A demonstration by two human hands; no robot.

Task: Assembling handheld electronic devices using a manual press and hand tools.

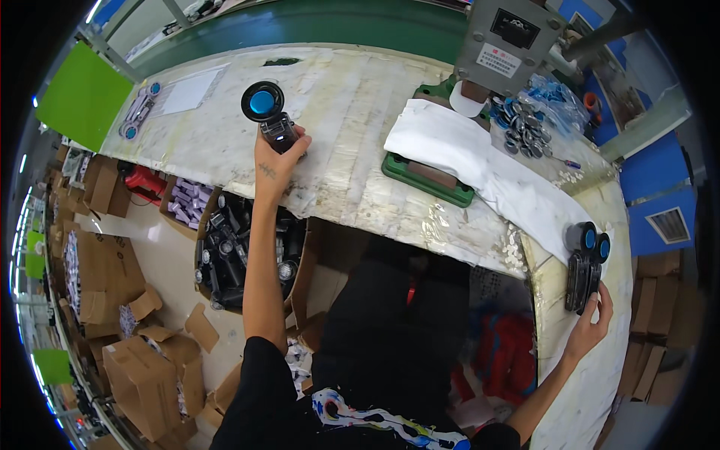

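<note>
My left hand (pixel 276 166) is closed around the body of a black handheld device (pixel 263 102) with a round ringed head and a blue disc in its middle. It is held up over the worktable's left half. At the right end of the table, a pair of similar black devices (pixel 576 279) lies side by side, their blue-centred heads by the end of a white cloth (pixel 517 184). My right hand (pixel 587 326) has its thumb and fingers on the lower end of the right-hand one. Part of its grip is hidden behind that device.
A grey press (pixel 504 45) with a green base (pixel 427 178) stands at the back right, the cloth draped over it. Beside it lie small round metal parts (pixel 521 127) and a screwdriver (pixel 568 162). Below the left table edge, a carton (pixel 300 289) holds several black devices.
</note>
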